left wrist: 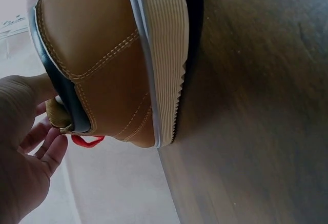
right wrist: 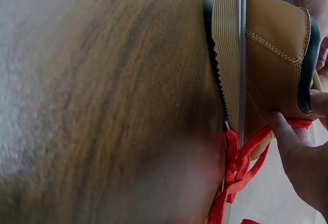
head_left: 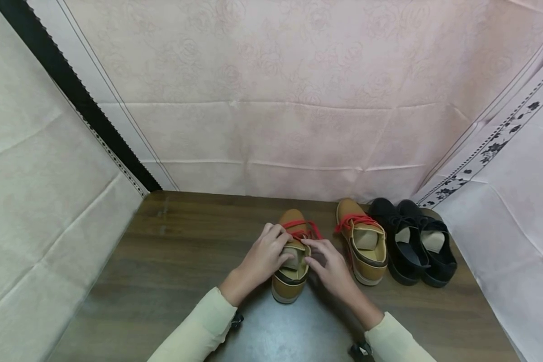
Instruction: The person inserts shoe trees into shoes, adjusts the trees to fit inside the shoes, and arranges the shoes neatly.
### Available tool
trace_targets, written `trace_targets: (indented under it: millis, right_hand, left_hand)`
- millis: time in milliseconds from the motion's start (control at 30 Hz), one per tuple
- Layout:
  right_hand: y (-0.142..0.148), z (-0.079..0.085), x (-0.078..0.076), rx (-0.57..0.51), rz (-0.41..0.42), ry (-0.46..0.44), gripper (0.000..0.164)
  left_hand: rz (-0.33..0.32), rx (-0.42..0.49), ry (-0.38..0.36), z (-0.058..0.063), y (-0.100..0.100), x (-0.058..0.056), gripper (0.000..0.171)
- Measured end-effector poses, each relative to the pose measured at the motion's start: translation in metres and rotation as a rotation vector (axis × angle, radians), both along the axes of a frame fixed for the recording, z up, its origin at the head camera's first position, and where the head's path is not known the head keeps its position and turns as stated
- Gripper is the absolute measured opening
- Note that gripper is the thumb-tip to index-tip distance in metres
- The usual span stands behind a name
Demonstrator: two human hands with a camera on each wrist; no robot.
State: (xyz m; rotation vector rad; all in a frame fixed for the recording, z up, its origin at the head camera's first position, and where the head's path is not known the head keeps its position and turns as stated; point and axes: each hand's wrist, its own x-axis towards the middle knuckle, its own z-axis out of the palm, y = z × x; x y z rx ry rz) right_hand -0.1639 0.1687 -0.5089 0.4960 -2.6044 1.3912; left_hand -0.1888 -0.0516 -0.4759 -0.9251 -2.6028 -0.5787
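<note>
A tan shoe (head_left: 287, 289) with red laces (head_left: 300, 232) and a dark collar stands upright on the wooden table, toe pointing away from me. My left hand (head_left: 266, 251) grips the left edge of its opening near the tongue, fingertips at the lace end and thumb at the collar in the left wrist view (left wrist: 31, 147). On the opposite edge, my right hand (head_left: 328, 264) pinches the shoe's side. In the right wrist view one finger (right wrist: 283, 131) lies along the outer side beside the red laces (right wrist: 241, 165), which hang down past the sole.
A matching tan shoe (head_left: 368, 274) with red laces stands to the right. Beyond it is a pair of black shoes, one nearer (head_left: 402, 269) and one at the table's right side (head_left: 441, 271). Pale cloth (head_left: 271, 136) hangs behind the wooden table (head_left: 163, 281).
</note>
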Motion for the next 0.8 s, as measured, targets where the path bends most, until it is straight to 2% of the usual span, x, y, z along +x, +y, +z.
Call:
trace_targets:
  millis: [467,800]
  right_hand:
    - [0.0005,-0.0011,-0.0018,-0.002,0.011,-0.01,0.043]
    - [-0.0003,-0.0013,-0.0007,0.002,0.008,0.028,0.045]
  left_hand:
    - [0.003,-0.018,0.011,-0.0049,0.0007,-0.0034,0.032]
    - [0.01,-0.04,0.03,-0.0088,0.0023,-0.0069,0.031]
